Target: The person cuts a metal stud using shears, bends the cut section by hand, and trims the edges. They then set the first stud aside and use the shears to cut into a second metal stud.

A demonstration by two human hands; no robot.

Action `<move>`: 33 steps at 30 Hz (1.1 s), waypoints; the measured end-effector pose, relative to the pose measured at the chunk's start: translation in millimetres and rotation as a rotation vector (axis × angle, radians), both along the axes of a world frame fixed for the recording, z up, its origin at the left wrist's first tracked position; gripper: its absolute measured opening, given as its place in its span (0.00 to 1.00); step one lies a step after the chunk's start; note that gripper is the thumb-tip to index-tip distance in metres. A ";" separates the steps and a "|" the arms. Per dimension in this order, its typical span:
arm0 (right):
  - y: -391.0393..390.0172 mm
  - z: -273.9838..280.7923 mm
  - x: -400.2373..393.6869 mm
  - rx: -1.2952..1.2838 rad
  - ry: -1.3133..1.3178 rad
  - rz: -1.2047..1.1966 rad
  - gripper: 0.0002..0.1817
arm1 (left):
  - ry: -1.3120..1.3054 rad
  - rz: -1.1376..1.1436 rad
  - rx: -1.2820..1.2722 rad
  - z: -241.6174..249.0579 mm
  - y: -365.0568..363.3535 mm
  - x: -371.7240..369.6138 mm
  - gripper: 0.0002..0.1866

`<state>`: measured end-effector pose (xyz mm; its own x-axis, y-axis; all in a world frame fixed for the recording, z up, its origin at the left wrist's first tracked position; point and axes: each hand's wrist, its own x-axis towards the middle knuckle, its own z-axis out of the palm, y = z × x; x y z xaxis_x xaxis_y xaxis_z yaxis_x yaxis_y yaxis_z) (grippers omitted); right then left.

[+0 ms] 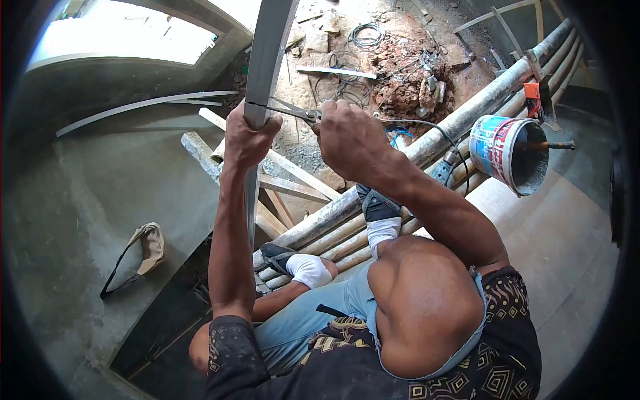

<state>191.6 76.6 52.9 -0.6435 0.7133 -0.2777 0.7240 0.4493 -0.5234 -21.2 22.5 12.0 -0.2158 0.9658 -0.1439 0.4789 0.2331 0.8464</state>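
Observation:
A long grey metal channel (270, 53) rises through the top of the view and extends down beside my left forearm. My left hand (250, 139) is wrapped round it, just below a dark notch in its side. My right hand (353, 139) is closed on the handles of metal snips (293, 111). Their blades point left and reach the channel at the notch, close above my left thumb. My right fingers hide most of the handles.
Long stained pipes (493, 83) run diagonally beneath my feet. A paint bucket (492, 150) with a tool handle in it hangs or stands at right. A teal power tool (443, 171), rubble (407, 73), coiled cable (367, 35), boards (293, 187) and a tan cap (153, 248) lie around.

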 end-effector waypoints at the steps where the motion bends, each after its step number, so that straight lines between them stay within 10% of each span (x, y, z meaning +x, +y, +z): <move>1: 0.3 -0.9 0.5 -0.001 0.001 0.000 0.13 | 0.002 0.005 -0.009 1.6 0.5 1.1 0.08; 33: 11.8 -19.5 5.2 -0.178 0.163 -0.002 0.15 | -0.096 -0.064 -0.166 3.8 0.5 -5.9 0.09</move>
<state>196.8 88.4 33.4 -0.6885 0.6638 -0.2920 0.6245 0.3381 -0.7040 -27.1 22.9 15.8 -0.1321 0.9385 -0.3191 0.4165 0.3447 0.8413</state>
